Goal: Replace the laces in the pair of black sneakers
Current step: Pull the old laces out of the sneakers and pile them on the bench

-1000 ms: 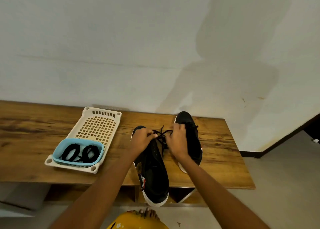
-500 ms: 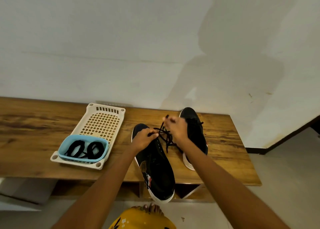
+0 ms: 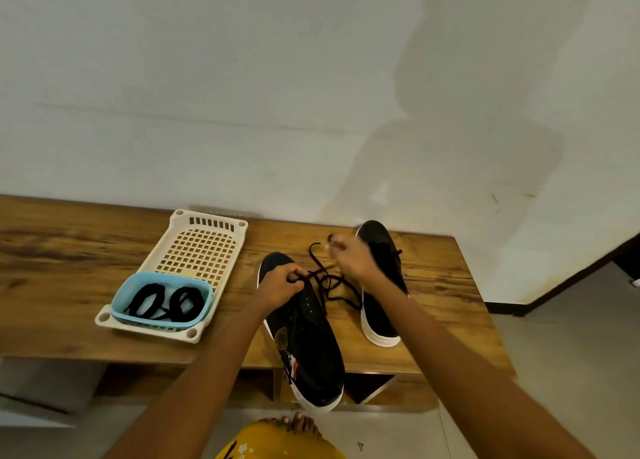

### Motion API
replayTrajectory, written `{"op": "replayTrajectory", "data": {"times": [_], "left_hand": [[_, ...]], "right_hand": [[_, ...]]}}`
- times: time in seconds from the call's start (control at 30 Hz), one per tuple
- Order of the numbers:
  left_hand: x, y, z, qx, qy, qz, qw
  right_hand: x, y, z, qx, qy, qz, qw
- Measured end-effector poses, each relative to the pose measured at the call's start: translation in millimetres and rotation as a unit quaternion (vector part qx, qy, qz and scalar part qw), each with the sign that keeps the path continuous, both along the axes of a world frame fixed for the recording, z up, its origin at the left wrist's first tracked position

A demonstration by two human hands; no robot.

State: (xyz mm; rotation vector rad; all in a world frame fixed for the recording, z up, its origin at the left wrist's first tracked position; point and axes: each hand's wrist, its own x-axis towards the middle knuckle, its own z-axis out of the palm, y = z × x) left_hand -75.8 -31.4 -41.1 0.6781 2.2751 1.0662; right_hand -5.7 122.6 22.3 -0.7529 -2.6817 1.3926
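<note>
Clearly the lace (image 3: 323,278) on the near sneaker (image 3: 304,334), which lies on the bench (image 3: 69,285), is limp and light, so I judge it best pinched near its end. My left hand (image 3: 280,285) pinches it at the eyelets; my right hand (image 3: 349,256), raised, grips a loop.

On the table (image 3: 69,261), the tray (image 3: 204,247) lay at the left with the small basket (image 3: 121,295) holding coiled laces (image 3: 166,302) in its near end, the near sneaker (image 3: 308,351) overhung the near edge right of the tray, and the far sneaker (image 3: 384,285) lay right of it.
</note>
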Motion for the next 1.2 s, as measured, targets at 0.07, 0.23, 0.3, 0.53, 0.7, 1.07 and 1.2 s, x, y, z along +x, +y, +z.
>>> {"op": "replayTrajectory", "data": {"times": [0.07,0.23,0.3,0.53,0.7,1.07,1.2], "left_hand": [[0,0,-1,0.016,0.012,0.011,1.0],[-2,-2,-1,0.044,-0.012,0.035,0.998],[-2,-2,-1,0.05,-0.012,0.036,0.998],[2,-1,1,0.053,0.001,0.021,0.998],[2,-1,2,0.042,0.003,0.016,0.999],[6,-3,-4,0.062,-0.011,0.043,0.997],[6,-5,-5,0.083,-0.019,0.046,0.995]], "right_hand": [[5,-14,-32,0.089,-0.056,0.098,0.99],[1,-23,-44,0.113,-0.102,0.097,0.984],[-3,-17,-34,0.144,-0.127,0.13,0.973],[-4,3,27,0.01,0.015,0.014,1.0],[-20,14,60,-0.331,0.24,-0.2,0.891],[8,-16,-29,0.218,-0.109,0.185,0.952],[11,-26,-35,0.208,-0.115,0.11,0.965]]}}
